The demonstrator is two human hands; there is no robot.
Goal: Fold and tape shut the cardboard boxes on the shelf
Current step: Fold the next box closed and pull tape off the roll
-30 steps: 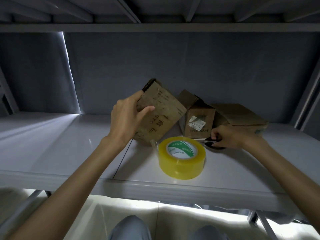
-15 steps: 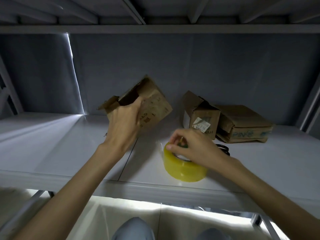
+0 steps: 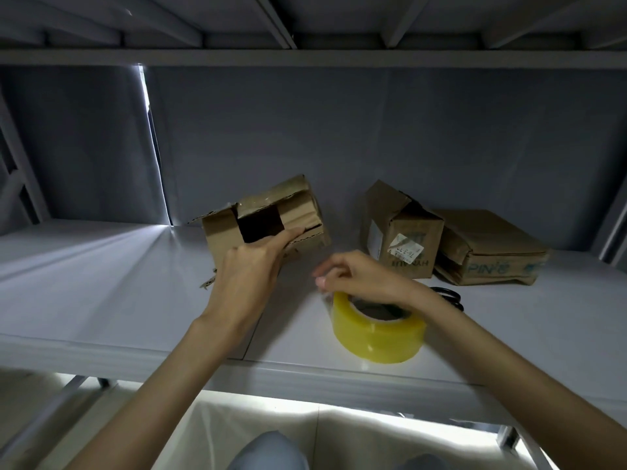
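Nearest, on the shelf (image 3: 101,300), the yellow tape roll (image 3: 378,329) lies flat just under the right hand (image 3: 359,279), whose grip looks pinched on the loose tape end at the roll's left rim, though blur leaves that uncertain. Just left and farther back, the left hand (image 3: 252,269) presses straight fingers against the flaps of the open box (image 3: 268,220). The strip must therefore run up and leftward from the roll to the box's gaping seam, a short reach; the two other boxes (image 3: 454,245) sit behind, right.
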